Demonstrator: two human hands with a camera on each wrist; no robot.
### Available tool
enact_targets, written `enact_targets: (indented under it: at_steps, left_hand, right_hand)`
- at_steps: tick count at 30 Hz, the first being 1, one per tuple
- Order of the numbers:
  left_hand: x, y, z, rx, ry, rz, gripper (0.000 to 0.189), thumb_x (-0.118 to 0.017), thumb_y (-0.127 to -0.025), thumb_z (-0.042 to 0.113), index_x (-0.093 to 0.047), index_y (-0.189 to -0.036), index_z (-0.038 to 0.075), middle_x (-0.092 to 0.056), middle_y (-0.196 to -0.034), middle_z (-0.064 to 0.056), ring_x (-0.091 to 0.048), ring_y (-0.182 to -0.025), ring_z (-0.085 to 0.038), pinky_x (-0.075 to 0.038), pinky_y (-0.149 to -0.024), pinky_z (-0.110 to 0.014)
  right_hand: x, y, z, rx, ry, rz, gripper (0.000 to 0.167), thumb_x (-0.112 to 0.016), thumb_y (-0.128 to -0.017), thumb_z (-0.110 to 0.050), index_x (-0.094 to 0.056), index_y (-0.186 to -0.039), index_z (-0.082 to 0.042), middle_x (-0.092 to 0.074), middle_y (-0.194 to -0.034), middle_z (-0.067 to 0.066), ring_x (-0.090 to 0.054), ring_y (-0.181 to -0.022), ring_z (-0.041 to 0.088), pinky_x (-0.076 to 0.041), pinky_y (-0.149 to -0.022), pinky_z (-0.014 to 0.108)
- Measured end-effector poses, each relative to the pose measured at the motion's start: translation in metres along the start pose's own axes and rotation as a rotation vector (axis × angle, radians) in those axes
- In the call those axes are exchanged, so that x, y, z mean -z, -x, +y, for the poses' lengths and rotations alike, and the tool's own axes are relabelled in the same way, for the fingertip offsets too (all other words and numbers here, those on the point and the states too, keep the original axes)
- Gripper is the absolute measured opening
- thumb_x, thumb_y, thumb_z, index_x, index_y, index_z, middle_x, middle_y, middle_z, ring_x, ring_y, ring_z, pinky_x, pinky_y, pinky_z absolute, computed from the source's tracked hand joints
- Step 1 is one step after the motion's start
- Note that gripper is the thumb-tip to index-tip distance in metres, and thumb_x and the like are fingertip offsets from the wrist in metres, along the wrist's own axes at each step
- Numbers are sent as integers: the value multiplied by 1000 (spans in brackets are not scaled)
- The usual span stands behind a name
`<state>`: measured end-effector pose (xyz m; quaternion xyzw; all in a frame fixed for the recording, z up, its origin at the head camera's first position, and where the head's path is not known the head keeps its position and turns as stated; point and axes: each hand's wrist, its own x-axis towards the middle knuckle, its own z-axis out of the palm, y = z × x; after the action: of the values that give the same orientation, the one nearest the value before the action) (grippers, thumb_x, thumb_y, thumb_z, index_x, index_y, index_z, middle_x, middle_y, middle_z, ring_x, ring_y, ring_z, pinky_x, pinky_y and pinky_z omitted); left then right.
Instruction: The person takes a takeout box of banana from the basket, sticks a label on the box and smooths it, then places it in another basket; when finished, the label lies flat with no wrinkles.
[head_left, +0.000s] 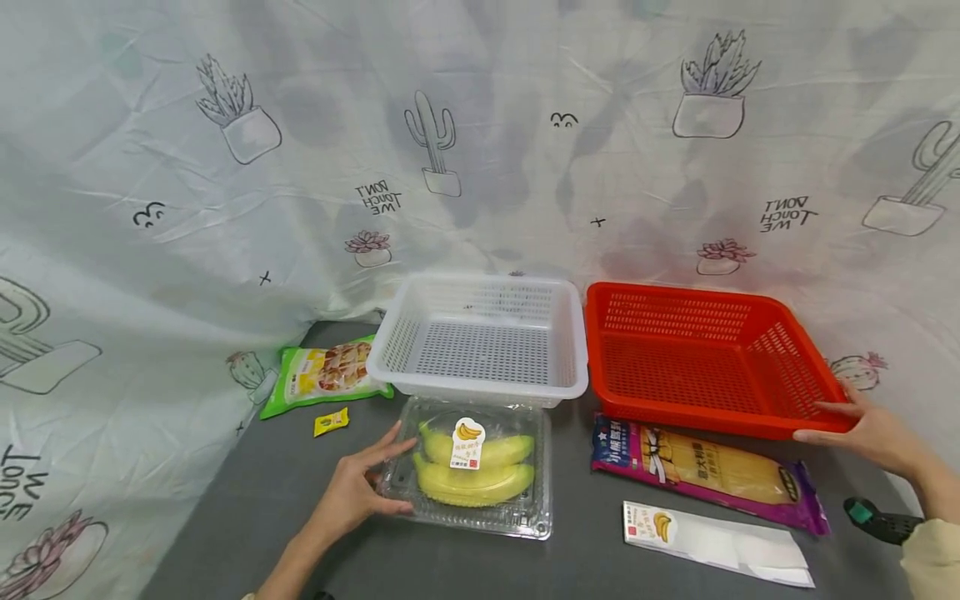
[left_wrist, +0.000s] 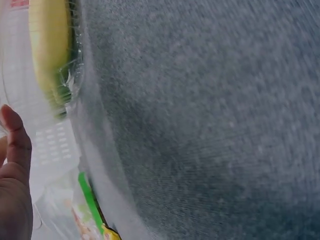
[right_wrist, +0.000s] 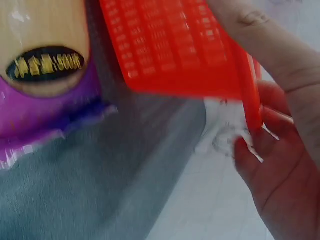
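A clear plastic clamshell box with yellow bananas inside and a banana label on its lid lies on the table. My left hand holds its left side, thumb at the near corner and fingers farther back; in the left wrist view only part of that hand shows at the edge. At the right, my right hand grips the near right corner of a red plastic basket. The right wrist view shows the thumb and fingers on either side of the basket's rim.
A white basket stands behind the box, left of the red one. Left of it lie a green food bag and a small yellow packet. A purple noodle pack and a white label strip lie before the red basket.
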<state>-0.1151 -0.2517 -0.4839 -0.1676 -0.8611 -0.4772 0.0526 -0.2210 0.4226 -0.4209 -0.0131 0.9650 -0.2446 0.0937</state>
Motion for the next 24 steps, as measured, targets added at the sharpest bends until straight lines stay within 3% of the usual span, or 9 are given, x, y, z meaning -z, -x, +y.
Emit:
enact_targets:
  at_steps: [3, 6, 10, 12, 14, 17, 19, 22, 24]
  left_hand:
    - [1, 2, -3, 4, 11, 8, 77, -91, -59, 20, -62, -129, 14, -39, -147, -18, -33, -40, 7, -41, -40, -22]
    - [3, 2, -5, -9, 28, 3, 76, -91, -59, 22, -63, -129, 13, -39, -147, -19, -29, -38, 8, -40, -39, -22]
    - [5, 2, -5, -6, 52, -13, 74, -90, -60, 26, -64, -127, 14, -39, -147, -19, -38, -42, 6, -41, -39, -23]
    - [6, 3, -4, 5, 57, -12, 72, -90, -59, 26, -65, -125, 15, -40, -147, -17, -57, -61, 2, -42, -39, -25]
    - [7, 3, -1, 20, 57, -9, 71, -91, -57, 26, -66, -123, 18, -41, -147, -14, -66, -90, -11, -45, -43, -24]
    - [8, 4, 6, 39, 58, -7, 70, -91, -55, 30, -68, -121, 19, -42, -147, -11, -50, -123, -32, -51, -54, -25]
    - [8, 4, 11, 47, 68, -10, 70, -91, -55, 31, -68, -120, 19, -41, -147, -11, -46, -125, -39, -51, -57, -26]
    - [9, 3, 20, 49, 82, -13, 69, -91, -56, 31, -68, -120, 17, -41, -147, -11, -46, -126, -37, -49, -54, -27]
    - [8, 2, 26, 47, 79, -5, 67, -90, -57, 29, -68, -120, 16, -42, -147, -11, -52, -122, -25, -46, -48, -25]
  right_hand:
    - [6, 1, 6, -41, 56, -26, 91, -65, -87, -50, -30, -132, 21, -16, -132, 52, -29, -107, 65, -33, -79, 74]
    - [8, 1, 7, -24, 96, 9, 88, -68, -84, -50, -37, -129, 19, -18, -134, 50, -34, -104, 63, -39, -76, 69]
    - [10, 0, 4, 14, 166, 78, 89, -73, -79, -50, -42, -124, 20, -27, -129, 49, -47, -87, 47, -47, -61, 45]
    - [13, -1, 3, 18, 197, 84, 90, -74, -78, -51, -42, -123, 20, -33, -123, 50, -48, -78, 38, -40, -56, 35]
    - [17, -2, 1, 24, 207, 56, 88, -74, -78, -50, -43, -122, 20, -32, -125, 49, -49, -80, 40, -43, -58, 37]
    - [20, -2, 2, 25, 199, 10, 85, -74, -79, -49, -45, -120, 20, -28, -128, 47, -47, -89, 51, -47, -66, 52]
    - [21, -3, 2, 22, 195, -9, 84, -74, -79, -48, -47, -118, 20, -25, -129, 46, -43, -99, 58, -45, -70, 59]
    - [23, -5, 3, 38, 206, -8, 80, -77, -77, -46, -52, -114, 20, -30, -126, 46, -49, -88, 50, -48, -64, 49]
    - [24, -7, 3, 56, 218, -5, 78, -79, -75, -45, -54, -111, 19, -33, -124, 46, -51, -78, 39, -44, -59, 38]
